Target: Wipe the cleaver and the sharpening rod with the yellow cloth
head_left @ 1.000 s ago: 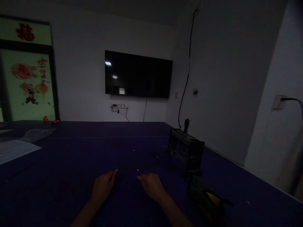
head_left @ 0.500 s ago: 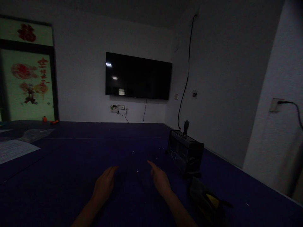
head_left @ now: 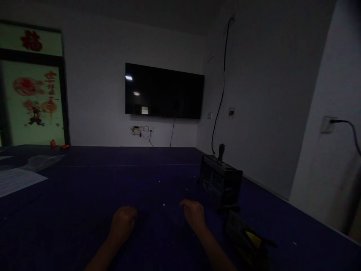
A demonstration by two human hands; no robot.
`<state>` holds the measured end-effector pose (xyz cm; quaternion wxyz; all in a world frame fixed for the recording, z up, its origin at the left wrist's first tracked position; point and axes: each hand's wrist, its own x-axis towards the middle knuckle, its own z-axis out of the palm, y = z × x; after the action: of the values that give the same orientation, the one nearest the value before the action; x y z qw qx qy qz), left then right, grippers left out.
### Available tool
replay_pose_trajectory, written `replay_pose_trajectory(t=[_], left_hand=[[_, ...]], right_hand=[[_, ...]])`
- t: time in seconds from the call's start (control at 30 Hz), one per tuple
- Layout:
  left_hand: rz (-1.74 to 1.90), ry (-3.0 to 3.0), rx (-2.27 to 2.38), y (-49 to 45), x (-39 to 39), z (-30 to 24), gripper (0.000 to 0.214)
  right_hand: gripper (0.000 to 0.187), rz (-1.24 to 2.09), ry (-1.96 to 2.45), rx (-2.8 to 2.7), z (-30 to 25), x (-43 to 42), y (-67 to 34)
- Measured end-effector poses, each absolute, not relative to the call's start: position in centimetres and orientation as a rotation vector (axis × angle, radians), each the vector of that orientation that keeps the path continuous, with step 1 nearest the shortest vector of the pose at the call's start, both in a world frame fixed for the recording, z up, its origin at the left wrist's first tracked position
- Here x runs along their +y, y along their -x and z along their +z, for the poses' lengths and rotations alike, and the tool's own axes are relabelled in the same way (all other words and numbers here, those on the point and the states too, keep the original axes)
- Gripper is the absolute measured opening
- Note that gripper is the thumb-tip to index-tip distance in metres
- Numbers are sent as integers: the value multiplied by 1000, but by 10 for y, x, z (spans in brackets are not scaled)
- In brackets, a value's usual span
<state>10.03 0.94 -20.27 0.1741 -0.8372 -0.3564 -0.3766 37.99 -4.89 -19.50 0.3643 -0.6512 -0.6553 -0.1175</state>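
My left hand [head_left: 123, 223] is curled into a fist over the dark blue tabletop [head_left: 113, 180], at the lower middle. Opposite it, my right hand [head_left: 195, 215] has its fingers bent inward and closed. A gap of bare tabletop with a small white scrap [head_left: 164, 204] lies between the two. No object shows in either hand. Nearest to my right hand is a black box-shaped frame [head_left: 221, 182] with a dark upright handle on top. In front of that lies a dark bag-like item [head_left: 248, 237] with a yellow patch, dim and partly unclear.
Papers [head_left: 19, 182] and a clear plastic sheet [head_left: 42, 162] lie at the left. Small orange things [head_left: 53, 143] sit at the far left edge. A television [head_left: 165, 92] hangs on the back wall, and a black cable [head_left: 222, 90] runs down the right wall.
Both hands had their fingers stretched toward each other; now they are curled in. The objects on the table have stayed where they were.
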Motion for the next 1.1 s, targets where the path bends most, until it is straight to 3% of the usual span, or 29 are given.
replay_pose_trajectory(t=[0.37, 0.57, 0.67, 0.73, 0.8, 0.93, 1.1], left_hand=[[-1048, 2459, -1092, -101, 6, -198, 29], [-1038, 2487, -1095, -99, 9, -201, 33], [-1044, 2469, -1107, -99, 9, -202, 32], [-1034, 2463, -1119, -100, 8, -202, 32], [-1013, 2472, -1125, -100, 8, -202, 32], [-1005, 2492, -1116, -99, 9, -201, 31], [-1031, 2493, -1115, -100, 10, -203, 31]], right_hand=[[39, -411, 1616, -1472, -194, -51, -402], [43, -692, 1559, -900, -175, -60, -440], [68, -784, 1497, -592, -169, -63, -463], [97, -663, 1563, -549, -174, -62, -481], [114, -508, 1622, -577, -183, -58, -497], [120, -333, 1684, -614, -198, -53, -519], [112, -309, 1763, -558, -195, -58, -521]])
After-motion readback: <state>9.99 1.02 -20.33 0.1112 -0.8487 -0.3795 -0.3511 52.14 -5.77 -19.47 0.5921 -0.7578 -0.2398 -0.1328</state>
